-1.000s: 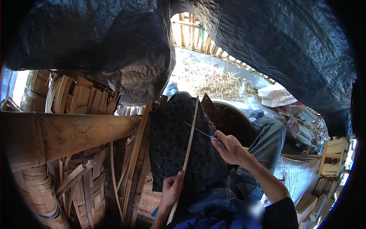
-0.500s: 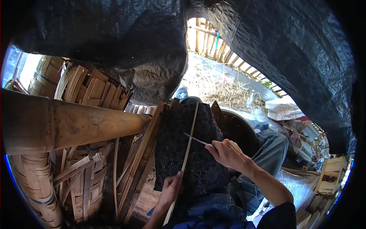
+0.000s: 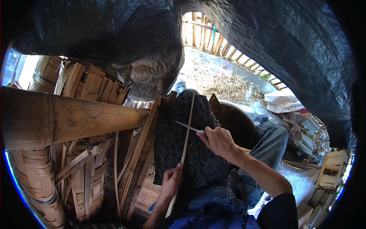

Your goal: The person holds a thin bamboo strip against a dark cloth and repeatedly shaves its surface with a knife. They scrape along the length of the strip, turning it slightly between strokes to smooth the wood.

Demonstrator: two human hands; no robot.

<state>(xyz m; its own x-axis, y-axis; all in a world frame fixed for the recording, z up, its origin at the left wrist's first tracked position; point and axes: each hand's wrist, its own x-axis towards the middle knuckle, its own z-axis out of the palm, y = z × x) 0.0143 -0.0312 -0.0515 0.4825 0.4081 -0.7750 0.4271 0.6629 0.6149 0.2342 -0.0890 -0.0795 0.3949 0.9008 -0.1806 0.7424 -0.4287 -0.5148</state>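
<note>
A long, thin bamboo strip (image 3: 187, 141) runs lengthwise over a dark patterned cloth (image 3: 167, 152) spread on my lap. Low on the strip, my left hand (image 3: 171, 181) is closed round it, thumb on top. My right hand (image 3: 219, 141) grips the handle of a knife (image 3: 187, 125), whose narrow blade points left and crosses the strip above my left hand. The blade appears to touch the strip.
A thick bamboo pole (image 3: 95, 119) juts in from the left, above woven bamboo baskets (image 3: 36, 179). Wooden slats (image 3: 141, 156) lean beside the cloth. A dark round container (image 3: 240, 126) stands at the right. Black sheeting (image 3: 282, 45) hangs overhead.
My right hand and the knife have moved up and slightly left in view. My left hand, still on the strip, appears slightly higher. The whole view has shifted a little.
</note>
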